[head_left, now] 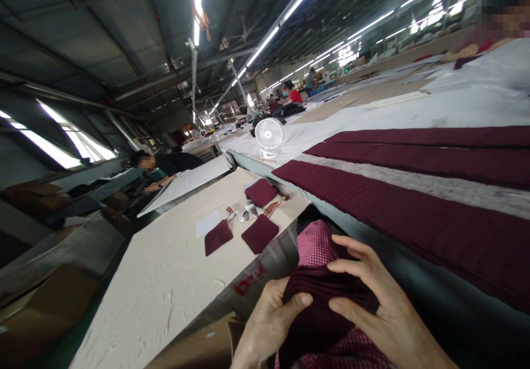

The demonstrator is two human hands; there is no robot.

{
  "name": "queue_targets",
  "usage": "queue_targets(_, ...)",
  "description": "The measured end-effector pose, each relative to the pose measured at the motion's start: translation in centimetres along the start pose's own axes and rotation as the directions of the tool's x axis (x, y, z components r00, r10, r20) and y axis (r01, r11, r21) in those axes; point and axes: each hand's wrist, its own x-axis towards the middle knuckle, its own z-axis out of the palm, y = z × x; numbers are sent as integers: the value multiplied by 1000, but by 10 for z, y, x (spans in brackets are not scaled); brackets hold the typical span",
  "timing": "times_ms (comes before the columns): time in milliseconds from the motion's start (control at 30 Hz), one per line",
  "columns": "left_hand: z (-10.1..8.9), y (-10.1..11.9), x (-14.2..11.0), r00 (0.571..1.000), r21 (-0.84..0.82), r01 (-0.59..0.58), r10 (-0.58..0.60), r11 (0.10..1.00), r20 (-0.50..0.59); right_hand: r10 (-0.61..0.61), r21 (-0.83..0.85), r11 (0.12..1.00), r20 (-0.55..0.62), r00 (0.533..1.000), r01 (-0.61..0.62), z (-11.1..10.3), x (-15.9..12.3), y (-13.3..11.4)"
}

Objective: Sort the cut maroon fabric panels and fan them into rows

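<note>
Near the bottom of the head view, my left hand [269,319] grips a bundle of dark maroon fabric [323,289], with the thumb on top and the other fingers hidden behind it. Several folds or layers show in the cloth. My right hand [379,292] is at the bundle's right side, thumb and fingers spread apart, fingertips at the cloth. Beyond the bundle lies pink checked cloth [317,245]; more of it shows below my hands. Maroon fabric squares [260,233] lie on the cream board ahead, beside small rolls of tape [243,215].
Long maroon fabric strips [372,192] lie on the white table to the right. A small white fan [269,134] stands at its edge. The cream board [136,281] extends left, with a cardboard box [207,344] below. Other people work at tables to the left, right and back.
</note>
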Motion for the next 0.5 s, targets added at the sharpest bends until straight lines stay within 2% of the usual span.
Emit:
queue_targets(167,0,4,-2,998,76,-6,2,997,64,61,76,995,33,998,-64,-1,0,-1)
queue_targets(333,-1,3,-2,998,92,-3,-4,996,68,127,138,981,72,989,-136,-3,1,-3)
queue_targets(400,-2,1,0,1000,48,1,-2,999,23,177,168,967,99,979,-192,-3,2,-3)
queue_targets(500,-3,-3,3,986,-120,-37,17,992,-167,327,223,907,166,930,-358,-2,4,0)
